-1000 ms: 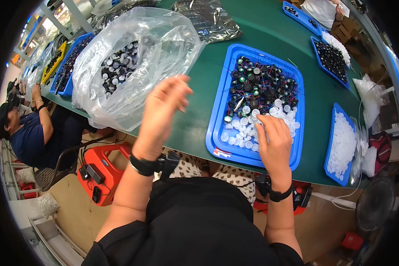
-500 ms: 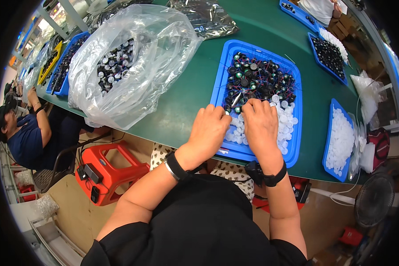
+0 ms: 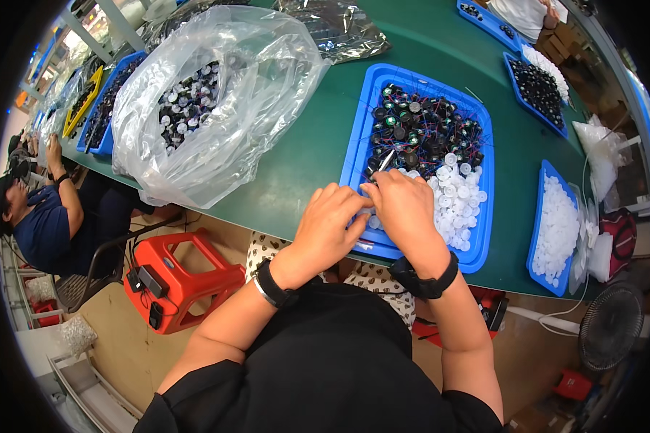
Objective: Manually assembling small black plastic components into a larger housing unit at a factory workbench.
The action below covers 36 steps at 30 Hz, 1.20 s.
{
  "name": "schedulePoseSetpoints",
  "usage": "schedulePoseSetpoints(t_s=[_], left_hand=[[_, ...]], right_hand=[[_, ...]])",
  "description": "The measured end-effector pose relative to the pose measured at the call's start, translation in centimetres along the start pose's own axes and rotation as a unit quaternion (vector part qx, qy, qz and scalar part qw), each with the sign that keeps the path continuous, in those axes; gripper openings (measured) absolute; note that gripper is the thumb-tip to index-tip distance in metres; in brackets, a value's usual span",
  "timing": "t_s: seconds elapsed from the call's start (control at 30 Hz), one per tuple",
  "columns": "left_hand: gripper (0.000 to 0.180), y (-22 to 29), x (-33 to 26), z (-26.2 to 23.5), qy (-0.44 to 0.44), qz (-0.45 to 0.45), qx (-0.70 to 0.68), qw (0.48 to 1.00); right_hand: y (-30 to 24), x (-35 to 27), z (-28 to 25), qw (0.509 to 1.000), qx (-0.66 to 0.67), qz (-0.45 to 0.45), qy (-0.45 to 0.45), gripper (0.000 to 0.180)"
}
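Over the blue tray's (image 3: pixel 354 155) near edge, both hands meet: left hand (image 3: pixel 326 229) and right hand (image 3: pixel 406 208), fingertips pressed together on a small part, hidden. Parts are best mated squarely, above the white caps (image 3: pixel 458 206).

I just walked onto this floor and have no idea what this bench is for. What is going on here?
A person seated at a green table has both hands together over the near edge of a blue plastic tray that holds small black round parts with wires and small white round caps. The left hand and right hand meet fingertip to fingertip; what they pinch is too small to tell. A large clear plastic bag of similar parts lies to the left.
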<state>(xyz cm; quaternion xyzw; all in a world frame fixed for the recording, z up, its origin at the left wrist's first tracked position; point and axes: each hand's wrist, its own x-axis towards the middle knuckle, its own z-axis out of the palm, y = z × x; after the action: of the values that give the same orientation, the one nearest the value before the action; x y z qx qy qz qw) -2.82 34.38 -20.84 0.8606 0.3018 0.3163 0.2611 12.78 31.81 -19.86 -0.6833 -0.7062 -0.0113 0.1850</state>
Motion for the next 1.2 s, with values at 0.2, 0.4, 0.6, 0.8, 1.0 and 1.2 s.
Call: schedulePoseSetpoints(t_s=[0.2, 0.4, 0.6, 0.8, 1.0, 1.2], left_hand=[[0.018, 0.2, 0.2, -0.4, 0.038, -0.141, -0.227, 0.963], [0.021, 0.0, 0.2, -1.1, 0.001, -0.281, -0.47, 0.837], [0.025, 0.3, 0.3, -0.6, -0.028, -0.348, -0.611, 0.711], [0.024, 1.3, 0.6, 0.8, -0.048, -0.348, -0.693, 0.629], [0.026, 1.3, 0.0, 1.2, -0.064, -0.359, -0.701, 0.613], [0.024, 1.3, -0.1, 1.2, -0.066, -0.364, -0.717, 0.591]], right_hand=[[-0.3, -0.1, 0.1, 0.999, 0.018, 0.031, 0.005, 0.013], [0.3, -1.5, -1.8, 0.937, 0.318, 0.14, 0.025, 0.012], [0.5, -3.7, -3.7, 0.742, 0.627, 0.237, 0.004, 0.007], [-0.2, -6.1, -2.8, 0.824, 0.511, 0.24, 0.033, 0.009], [-1.3, -6.6, -2.7, 0.897, 0.388, 0.206, 0.057, 0.008], [-1.7, -6.9, -3.1, 0.938, 0.296, 0.148, 0.105, 0.003]])
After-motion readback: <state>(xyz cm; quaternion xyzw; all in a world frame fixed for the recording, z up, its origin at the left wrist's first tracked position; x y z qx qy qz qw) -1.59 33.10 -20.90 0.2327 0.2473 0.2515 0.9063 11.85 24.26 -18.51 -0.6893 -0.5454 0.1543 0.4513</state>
